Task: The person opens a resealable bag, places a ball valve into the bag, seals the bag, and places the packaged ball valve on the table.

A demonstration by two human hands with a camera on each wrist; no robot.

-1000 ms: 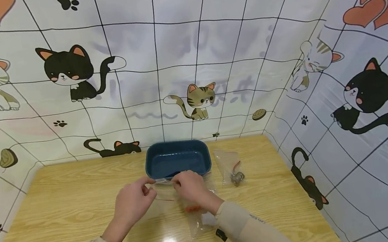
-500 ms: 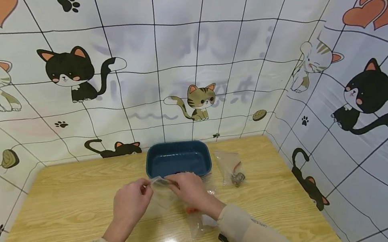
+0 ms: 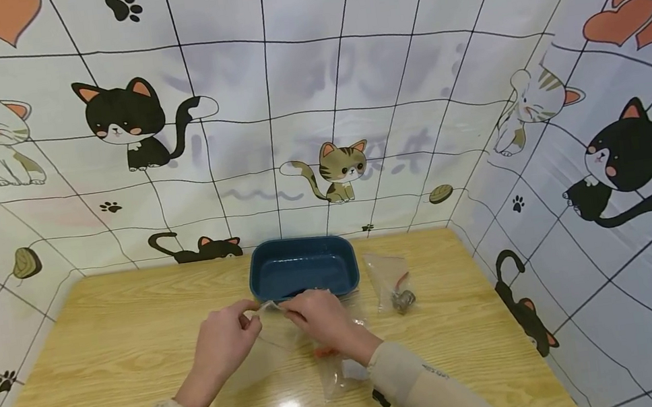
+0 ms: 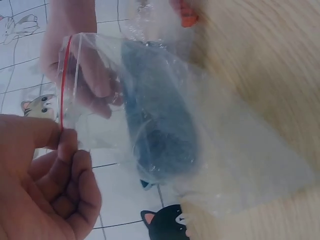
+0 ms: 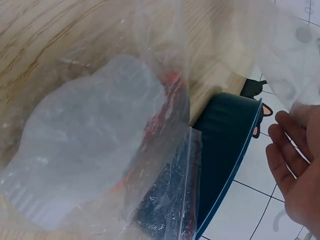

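Observation:
Between my two hands hangs a thin clear zip bag [image 4: 240, 145] with a red line along its top edge. The left hand [image 3: 226, 338] pinches that top edge between thumb and curled forefinger, its other fingers folded in the left wrist view. The right hand [image 3: 321, 316] pinches the same edge a short way to the right, thumb and fingers at the film. No contents show in the bag; the blue tray [image 4: 165, 115] shows through it. In the right wrist view the right hand's fingers [image 5: 286, 150] are bent beside cloudy film.
The dark blue tray [image 3: 301, 246] stands against the cat-print wall cloth. Under the right forearm lies a clear bag [image 3: 332, 382] with orange and white contents. Another zip bag [image 5: 172, 190] is beside the tray. At right lies a bag [image 3: 385, 274] holding a metal piece [image 3: 403, 300].
The right fingertips have come left along the bag's top edge, closer to the left hand. The bag's film has shifted below the hands. The head view has turned slightly left.

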